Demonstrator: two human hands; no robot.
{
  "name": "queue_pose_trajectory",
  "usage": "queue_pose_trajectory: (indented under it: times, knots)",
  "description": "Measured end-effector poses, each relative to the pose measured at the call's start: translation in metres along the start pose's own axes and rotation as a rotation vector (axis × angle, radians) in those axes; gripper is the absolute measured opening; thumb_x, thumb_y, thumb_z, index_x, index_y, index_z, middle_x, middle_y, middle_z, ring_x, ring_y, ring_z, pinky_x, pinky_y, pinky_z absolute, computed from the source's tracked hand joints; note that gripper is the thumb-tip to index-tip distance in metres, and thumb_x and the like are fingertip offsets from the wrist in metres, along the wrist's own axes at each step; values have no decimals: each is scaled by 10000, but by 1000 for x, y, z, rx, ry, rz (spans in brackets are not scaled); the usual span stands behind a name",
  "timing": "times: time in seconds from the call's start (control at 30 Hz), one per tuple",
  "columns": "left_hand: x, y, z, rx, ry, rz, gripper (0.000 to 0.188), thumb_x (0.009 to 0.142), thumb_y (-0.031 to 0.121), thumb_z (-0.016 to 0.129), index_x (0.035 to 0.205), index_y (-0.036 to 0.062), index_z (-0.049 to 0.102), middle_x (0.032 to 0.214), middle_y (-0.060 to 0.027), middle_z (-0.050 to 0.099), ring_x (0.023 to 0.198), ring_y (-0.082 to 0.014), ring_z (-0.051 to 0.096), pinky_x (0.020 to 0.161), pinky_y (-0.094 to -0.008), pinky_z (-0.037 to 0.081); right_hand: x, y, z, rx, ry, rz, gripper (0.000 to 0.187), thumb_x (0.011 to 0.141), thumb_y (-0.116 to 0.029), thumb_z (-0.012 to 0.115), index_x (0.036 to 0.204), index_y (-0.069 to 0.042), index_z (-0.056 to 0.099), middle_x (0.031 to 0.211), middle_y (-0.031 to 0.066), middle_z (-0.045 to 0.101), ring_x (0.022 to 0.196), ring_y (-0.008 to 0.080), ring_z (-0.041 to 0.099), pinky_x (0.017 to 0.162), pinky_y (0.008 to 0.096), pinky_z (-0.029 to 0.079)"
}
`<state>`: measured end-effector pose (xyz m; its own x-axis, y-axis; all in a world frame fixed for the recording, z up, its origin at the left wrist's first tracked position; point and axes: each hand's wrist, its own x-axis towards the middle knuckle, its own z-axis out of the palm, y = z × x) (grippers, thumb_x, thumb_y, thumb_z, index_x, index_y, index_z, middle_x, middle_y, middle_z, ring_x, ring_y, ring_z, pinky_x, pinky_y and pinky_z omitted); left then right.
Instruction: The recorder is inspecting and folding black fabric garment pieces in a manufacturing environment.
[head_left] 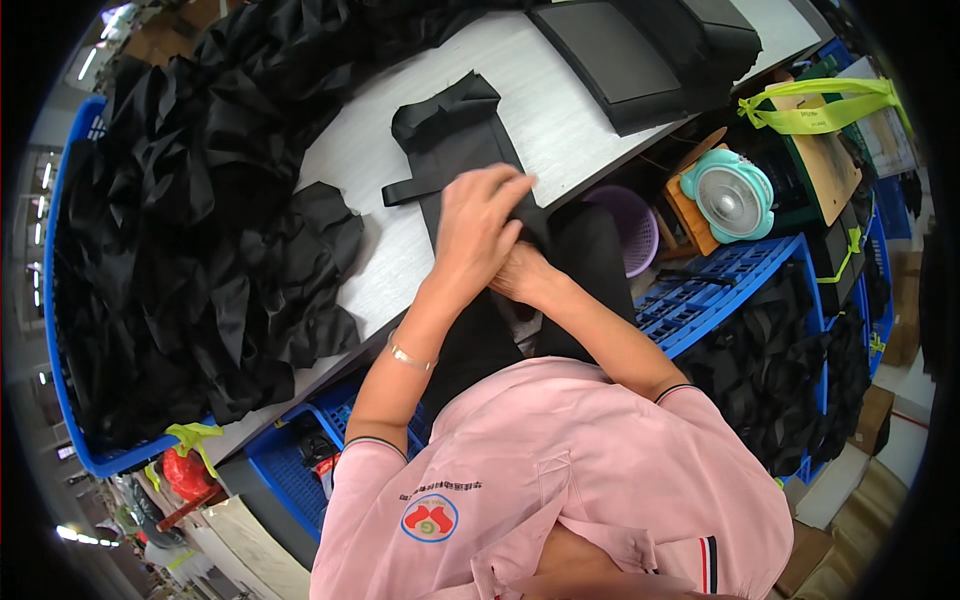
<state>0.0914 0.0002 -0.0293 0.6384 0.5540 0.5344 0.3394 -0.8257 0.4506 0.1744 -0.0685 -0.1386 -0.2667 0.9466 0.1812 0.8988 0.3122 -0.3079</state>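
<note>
A long black fabric piece (pixel 455 145) lies lengthwise on the table before me, its far end folded into a flap and a short strap sticking out to the left. My left hand (pixel 480 215) rests over its near part, fingers bent and spread apart, slightly blurred. Close beneath it, my right hand (pixel 525 272) is at the near end of the same piece, by the table's edge. Its fingers curl in and are partly covered, and it appears to grip the fabric there. The fabric's near end is hidden by both hands.
A blue basket (pixel 62 330) heaped with black fabric (pixel 200 250) stands at the left. Flat black panels (pixel 625 60) are stacked on the white table (pixel 375 150) at the far right. Beyond its right edge are a purple basket (pixel 642 235), a teal fan (pixel 732 195) and blue crates (pixel 730 290).
</note>
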Motion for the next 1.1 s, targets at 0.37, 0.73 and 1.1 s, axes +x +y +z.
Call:
queue_pose_trajectory:
  times: [0.37,0.73,1.1]
  knots:
    - [-60,19,-9,-273,334,-500,134,914,56,685,1037,20,721,995,-52,697,937,-148,639,861,-280,503,-44,10,-24,311,-30,166,317,916,-230,610,1172,-43,613,1126,187,628,1092,363,586,889,478,517]
    - [-70,-6,-2,-1237,259,-1055,526,896,184,786,1315,-23,544,1216,-102,632,1079,-182,619,955,-330,514,-87,-56,-110,389,463,-52,131,830,-41,701,954,2,697,1055,141,677,950,272,667,802,346,558]
    - [-107,17,-1,-1610,57,-1108,599,916,354,762,1366,18,552,1316,-84,628,1175,-196,612,1003,-366,520,-81,3,-141,1755,150,766,266,855,-79,762,1112,-23,725,1102,64,727,951,179,667,918,318,518]
